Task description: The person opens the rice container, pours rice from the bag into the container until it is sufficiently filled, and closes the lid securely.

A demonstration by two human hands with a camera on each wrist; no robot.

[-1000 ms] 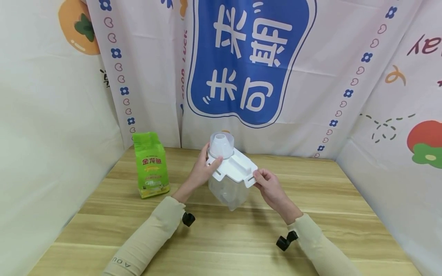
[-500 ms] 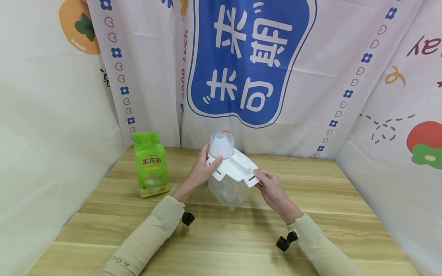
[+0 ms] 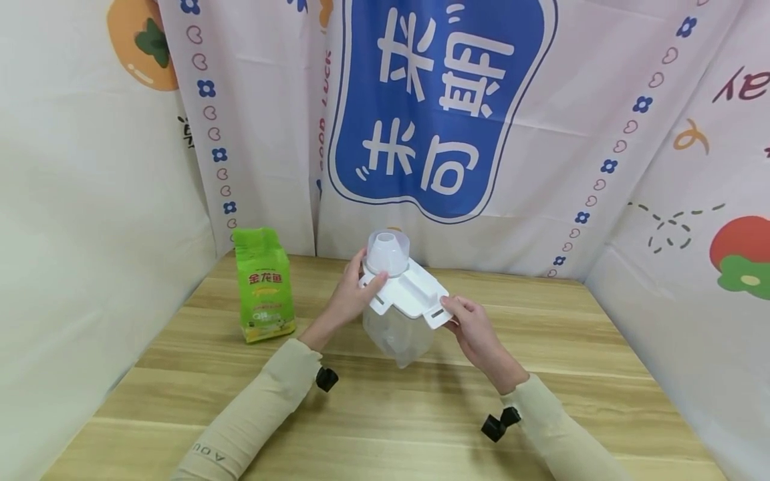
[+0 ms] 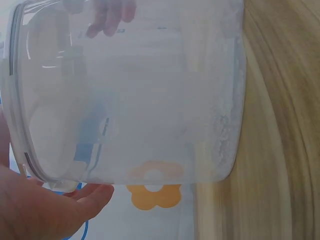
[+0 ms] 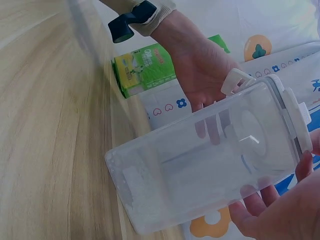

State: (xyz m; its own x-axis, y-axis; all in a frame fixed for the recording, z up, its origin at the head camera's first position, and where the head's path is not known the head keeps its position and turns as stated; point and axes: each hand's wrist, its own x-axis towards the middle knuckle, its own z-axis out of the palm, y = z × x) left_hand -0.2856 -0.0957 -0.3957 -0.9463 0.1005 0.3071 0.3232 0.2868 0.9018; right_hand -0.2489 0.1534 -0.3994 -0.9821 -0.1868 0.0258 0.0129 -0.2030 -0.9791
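Note:
A clear plastic storage container [image 3: 397,335] with a white lid [image 3: 409,290] stands on the table. On the lid's far left end sits a translucent cup [image 3: 387,252] over a white spout. My left hand [image 3: 347,294] grips the lid's left end, thumb on top beside the cup. My right hand [image 3: 478,334] pinches a slotted white latch flap [image 3: 438,314] at the lid's right front, thumb above, other fingers partly hidden below. Another latch flap [image 5: 237,82] sticks outward near the left hand in the right wrist view. Whitish specks [image 4: 223,132] show near the container's bottom.
A green printed bag [image 3: 265,287] stands upright at the table's left rear. The wooden table [image 3: 385,421] meets white printed curtains [image 3: 271,133] at the back and sides. Black wrist mounts [image 3: 327,379] are worn on both forearms.
Both hands and the container stay nearly in place. At the right hand, slightly more of the latch flap's slot shows than one second ago. The head view has shifted a little.

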